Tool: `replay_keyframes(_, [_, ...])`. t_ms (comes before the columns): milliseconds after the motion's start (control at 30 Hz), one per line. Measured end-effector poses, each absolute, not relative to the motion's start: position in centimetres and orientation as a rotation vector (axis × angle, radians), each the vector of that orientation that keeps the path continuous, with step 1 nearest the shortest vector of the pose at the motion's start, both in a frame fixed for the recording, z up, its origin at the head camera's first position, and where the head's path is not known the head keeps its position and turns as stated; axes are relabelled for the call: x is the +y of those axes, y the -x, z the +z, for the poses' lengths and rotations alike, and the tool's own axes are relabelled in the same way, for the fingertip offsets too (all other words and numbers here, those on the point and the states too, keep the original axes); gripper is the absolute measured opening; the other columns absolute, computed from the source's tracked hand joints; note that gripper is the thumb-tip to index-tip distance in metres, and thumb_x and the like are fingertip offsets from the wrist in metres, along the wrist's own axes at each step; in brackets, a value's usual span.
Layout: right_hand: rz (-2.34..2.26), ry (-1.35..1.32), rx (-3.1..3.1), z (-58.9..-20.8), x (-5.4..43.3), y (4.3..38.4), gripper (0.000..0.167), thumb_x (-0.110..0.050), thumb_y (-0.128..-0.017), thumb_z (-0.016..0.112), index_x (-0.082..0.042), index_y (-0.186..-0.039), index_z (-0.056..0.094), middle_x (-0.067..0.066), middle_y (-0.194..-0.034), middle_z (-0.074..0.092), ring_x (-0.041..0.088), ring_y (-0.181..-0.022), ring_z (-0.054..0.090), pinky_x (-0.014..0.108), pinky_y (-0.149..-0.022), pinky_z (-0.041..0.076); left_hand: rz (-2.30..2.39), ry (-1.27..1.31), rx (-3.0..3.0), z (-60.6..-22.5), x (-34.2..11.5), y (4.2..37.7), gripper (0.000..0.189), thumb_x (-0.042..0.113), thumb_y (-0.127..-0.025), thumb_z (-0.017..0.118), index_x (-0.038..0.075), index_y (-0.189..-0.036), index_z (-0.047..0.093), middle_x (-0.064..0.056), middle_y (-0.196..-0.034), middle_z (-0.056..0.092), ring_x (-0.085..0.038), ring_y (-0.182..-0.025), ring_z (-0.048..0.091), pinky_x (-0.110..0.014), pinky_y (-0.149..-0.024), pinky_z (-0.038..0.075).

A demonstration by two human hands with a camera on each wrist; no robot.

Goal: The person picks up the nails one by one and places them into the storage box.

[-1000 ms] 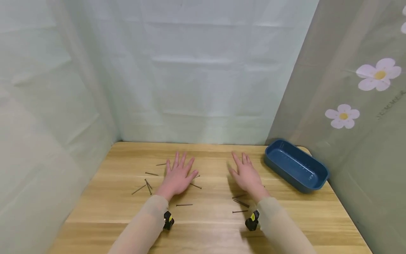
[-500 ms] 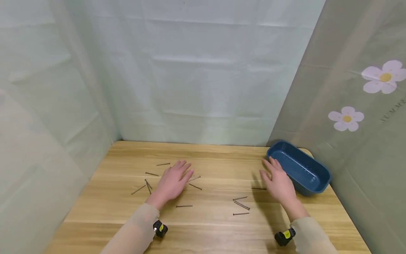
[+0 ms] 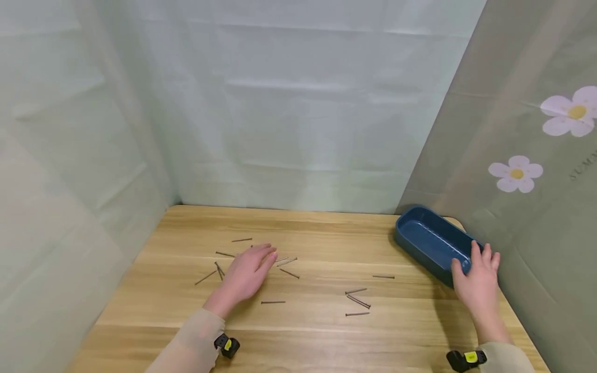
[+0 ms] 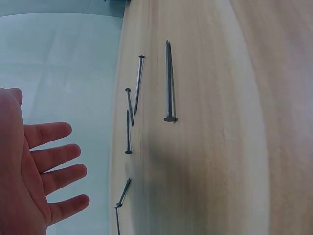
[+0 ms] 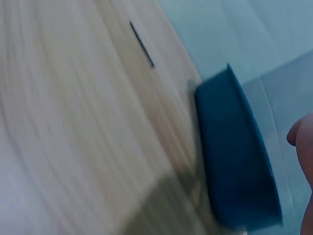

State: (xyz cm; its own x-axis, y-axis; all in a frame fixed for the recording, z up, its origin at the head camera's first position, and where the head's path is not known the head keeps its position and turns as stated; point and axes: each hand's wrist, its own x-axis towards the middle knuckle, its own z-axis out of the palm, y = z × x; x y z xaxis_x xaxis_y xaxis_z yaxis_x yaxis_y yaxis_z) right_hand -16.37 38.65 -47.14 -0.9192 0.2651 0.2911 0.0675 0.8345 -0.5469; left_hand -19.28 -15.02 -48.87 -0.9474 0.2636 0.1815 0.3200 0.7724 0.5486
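A dark blue rectangular tub (image 3: 418, 258) stands at the far right of the table. My right hand (image 3: 480, 285) is over its near end, fingers spread and overlapping the rim in the head view. In the right wrist view, only a thumb edge shows beside the tub (image 5: 234, 161). At the left, my left hand (image 3: 244, 274) hovers palm down with fingers extended, gripping nothing. Several loose nails lie around it, one nail (image 3: 273, 302) just in front. In the left wrist view the straight fingers (image 4: 58, 156) are apart from the nails, the nearest being a long nail (image 4: 169, 83).
More nails (image 3: 358, 301) lie in a small group right of the middle, and a single nail (image 3: 383, 276) lies between them and the tub. Fabric curtains (image 3: 298, 129) hang behind the wooden table (image 3: 308, 342) and on both sides.
My right hand has swung right from above the table to the tub's near end, uncovering a nail. My left hand has drawn slightly back and left, its fingers less spread.
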Motion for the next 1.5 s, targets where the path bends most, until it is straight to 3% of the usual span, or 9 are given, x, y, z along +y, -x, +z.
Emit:
replay_keyframes(233, [0.787,0.401,-2.711,-48.3,40.9,15.4,0.076,-0.023,-0.109,0.049,0.018,-0.161,0.011,0.046,-0.166,0.006,0.064,-0.155,-0.002,0.078,-0.118,0.017,-0.924,0.474,-2.86,-49.0,-15.4,18.6,0.057,0.047,-0.116,0.04,0.004,-0.143,0.067,-0.02,-0.153,0.059,-0.042,-0.143,0.054,-0.059,-0.121,0.036])
replay_keyframes(633, [0.91,0.621,-2.757,-49.1,41.3,15.1,0.081,-0.031,-0.112,0.038,0.02,-0.159,-0.004,0.044,-0.167,-0.006,0.059,-0.156,-0.008,0.064,-0.127,0.004,-0.964,0.425,-2.865,-49.0,-16.4,17.7,0.057,0.046,-0.116,0.038,0.003,-0.143,0.066,-0.019,-0.149,0.062,-0.04,-0.141,0.055,-0.058,-0.12,0.038])
replay_keyframes(933, [0.951,0.633,-2.725,-49.6,40.7,15.2,0.076,-0.026,-0.111,0.032,0.025,-0.156,-0.002,0.05,-0.162,0.0,0.063,-0.154,0.003,0.062,-0.128,0.005,-0.987,0.396,-2.832,-48.9,-17.1,17.5,0.057,0.044,-0.117,0.037,0.003,-0.143,0.067,-0.018,-0.147,0.064,-0.04,-0.14,0.056,-0.059,-0.119,0.04])
replay_keyframes(1233, [1.115,0.77,-2.713,-49.6,40.5,15.4,0.077,-0.029,-0.111,0.024,0.02,-0.156,-0.014,0.042,-0.166,-0.012,0.056,-0.157,-0.004,0.059,-0.129,0.003,-1.019,0.397,-2.823,-49.0,-17.5,17.4,0.054,0.041,-0.117,0.038,0.003,-0.142,0.068,-0.017,-0.146,0.065,-0.039,-0.139,0.058,-0.058,-0.118,0.041])
replay_keyframes(1500, [1.072,0.728,-2.704,-50.1,40.3,15.8,0.073,-0.023,-0.109,0.023,0.018,-0.16,-0.008,0.045,-0.166,-0.001,0.06,-0.155,0.008,0.062,-0.128,0.012,-1.043,0.367,-2.805,-49.3,-18.3,17.0,0.051,0.039,-0.117,0.041,0.003,-0.139,0.069,-0.019,-0.144,0.066,-0.041,-0.137,0.059,-0.06,-0.116,0.043])
